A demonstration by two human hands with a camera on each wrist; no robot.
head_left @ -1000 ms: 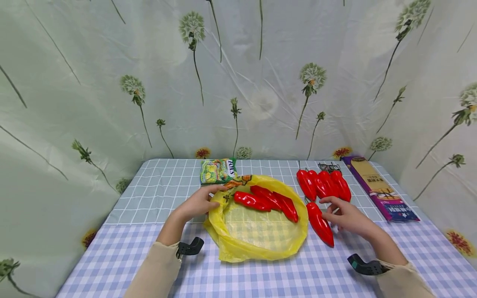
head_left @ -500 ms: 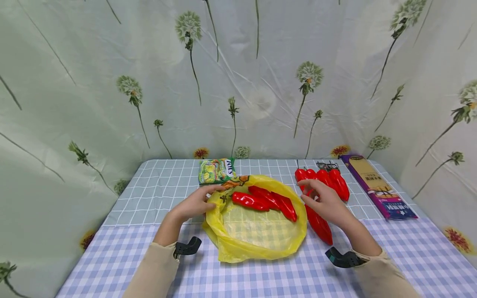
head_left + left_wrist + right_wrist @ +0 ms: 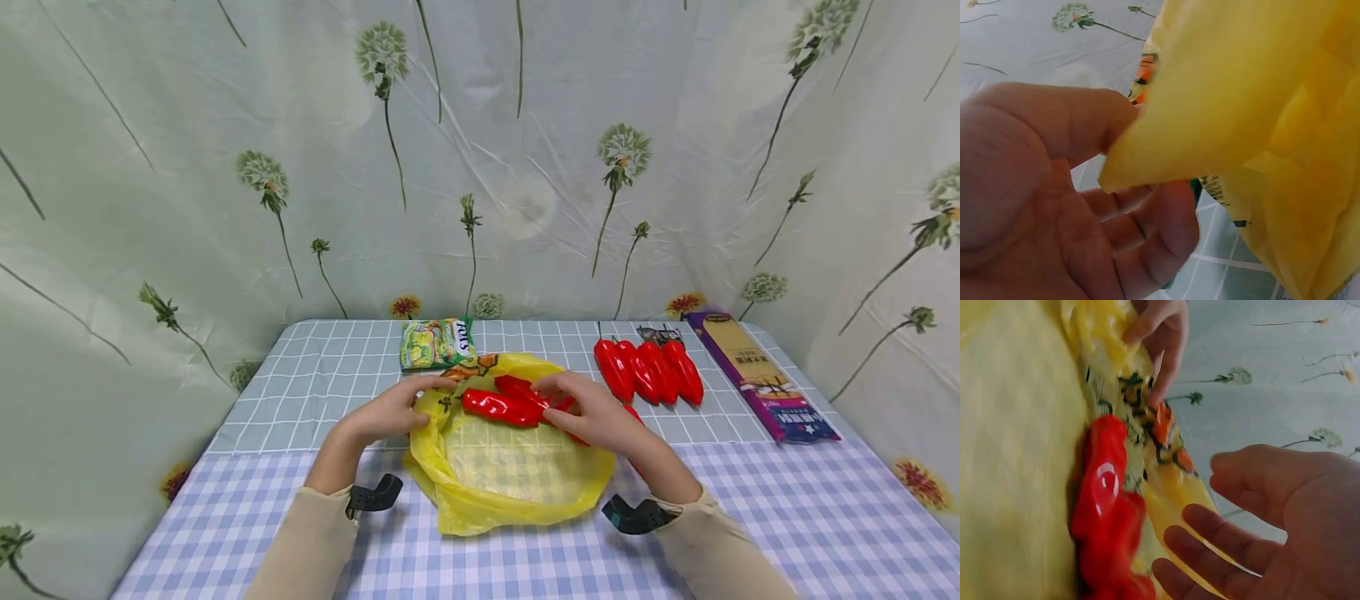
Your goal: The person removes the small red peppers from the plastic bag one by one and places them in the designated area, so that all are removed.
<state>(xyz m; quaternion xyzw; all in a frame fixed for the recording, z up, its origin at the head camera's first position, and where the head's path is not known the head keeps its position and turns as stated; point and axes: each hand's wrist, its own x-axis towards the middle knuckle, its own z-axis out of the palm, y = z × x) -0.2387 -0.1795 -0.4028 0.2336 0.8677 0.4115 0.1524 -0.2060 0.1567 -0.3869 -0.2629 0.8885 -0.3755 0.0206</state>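
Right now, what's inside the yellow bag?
Inside the yellow bag lie red peppers, two or three. The right hand hovers over them and covers part of the pile, so the exact count stays unclear.

Snack packet point(image 3: 438, 342) (green), purple box point(image 3: 761, 375)

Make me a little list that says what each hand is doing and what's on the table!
left hand: pinches the rim of the yellow bag
right hand: open, over the bag's far edge, holding nothing
in bag: red peppers
beside bag: three more peppers in a row
back of table: green snack pack
right edge: purple box
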